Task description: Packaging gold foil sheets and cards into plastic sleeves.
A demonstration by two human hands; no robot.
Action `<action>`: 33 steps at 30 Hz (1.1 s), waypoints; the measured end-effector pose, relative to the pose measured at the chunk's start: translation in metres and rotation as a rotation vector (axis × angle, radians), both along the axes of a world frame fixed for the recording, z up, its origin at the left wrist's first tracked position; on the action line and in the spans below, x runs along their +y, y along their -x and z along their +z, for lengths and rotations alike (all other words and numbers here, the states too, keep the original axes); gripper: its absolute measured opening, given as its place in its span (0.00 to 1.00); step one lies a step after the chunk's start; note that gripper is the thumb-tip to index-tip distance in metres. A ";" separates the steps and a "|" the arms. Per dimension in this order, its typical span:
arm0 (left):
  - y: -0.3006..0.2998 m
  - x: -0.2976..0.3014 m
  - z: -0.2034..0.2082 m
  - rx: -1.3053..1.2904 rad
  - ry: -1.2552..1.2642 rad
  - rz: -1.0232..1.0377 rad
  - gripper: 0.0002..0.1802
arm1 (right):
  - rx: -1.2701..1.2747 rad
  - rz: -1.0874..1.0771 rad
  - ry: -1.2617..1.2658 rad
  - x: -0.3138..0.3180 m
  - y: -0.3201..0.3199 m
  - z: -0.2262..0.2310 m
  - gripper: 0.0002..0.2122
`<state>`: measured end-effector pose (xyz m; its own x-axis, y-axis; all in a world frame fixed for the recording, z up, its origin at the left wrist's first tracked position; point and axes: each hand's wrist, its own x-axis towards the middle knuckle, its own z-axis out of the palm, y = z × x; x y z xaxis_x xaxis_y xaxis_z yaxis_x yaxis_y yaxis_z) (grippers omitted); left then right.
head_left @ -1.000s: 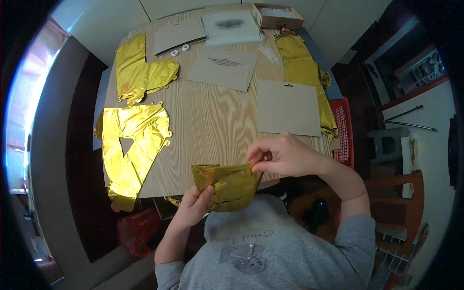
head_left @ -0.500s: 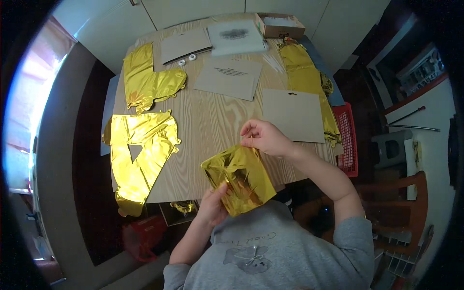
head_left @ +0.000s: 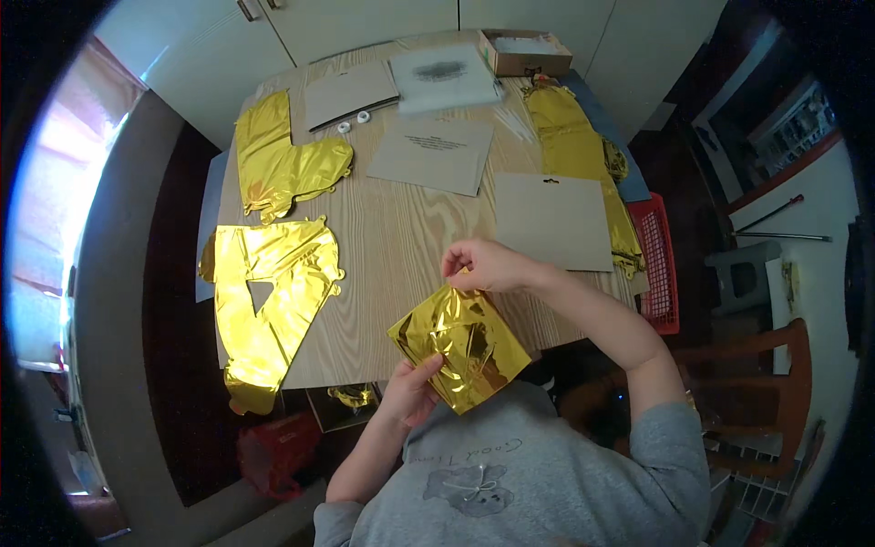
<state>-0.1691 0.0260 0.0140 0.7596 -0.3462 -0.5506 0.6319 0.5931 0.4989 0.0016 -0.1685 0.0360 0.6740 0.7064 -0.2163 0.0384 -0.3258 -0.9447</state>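
Note:
A folded gold foil balloon (head_left: 474, 351) is held tilted in front of my chest, at the table's near edge. My left hand (head_left: 412, 390) grips its lower left side, thumb lying on top of the foil. At its top corner my right hand (head_left: 488, 266) pinches the edge between thumb and curled fingers. Flat on the table to the left lies a gold foil balloon with a triangular hole (head_left: 273, 305). Behind it is another flat gold foil balloon, bent like an L (head_left: 278, 159).
Grey cardboard sheets (head_left: 556, 219) lie on the wooden table (head_left: 401, 237), with a clear plastic stack (head_left: 445, 80) and two small white rolls (head_left: 364, 117) farther back. Long gold balloons (head_left: 570, 132) line the right edge. Beyond stand a cardboard box (head_left: 524, 55) and a red basket (head_left: 658, 264).
The folded foil has shifted slightly right and its top face lies flatter. My right hand has moved a little left and down, still pinching the corner.

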 end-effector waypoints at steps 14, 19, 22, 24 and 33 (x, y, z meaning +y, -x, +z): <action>0.001 0.004 0.002 0.087 -0.022 0.105 0.21 | 0.332 0.320 -0.103 0.034 -0.037 -0.014 0.12; 0.004 0.011 -0.002 0.100 -0.015 0.156 0.21 | 0.119 0.255 0.029 0.046 -0.043 -0.001 0.15; 0.005 0.018 -0.002 0.089 0.020 0.207 0.22 | -0.487 0.058 0.240 0.047 -0.069 -0.007 0.20; 0.006 0.020 0.007 0.083 -0.003 0.249 0.19 | -0.895 -0.063 0.364 0.042 -0.104 -0.028 0.24; 0.018 0.046 0.001 0.017 0.005 0.411 0.20 | -1.000 0.022 0.650 0.047 -0.103 -0.055 0.29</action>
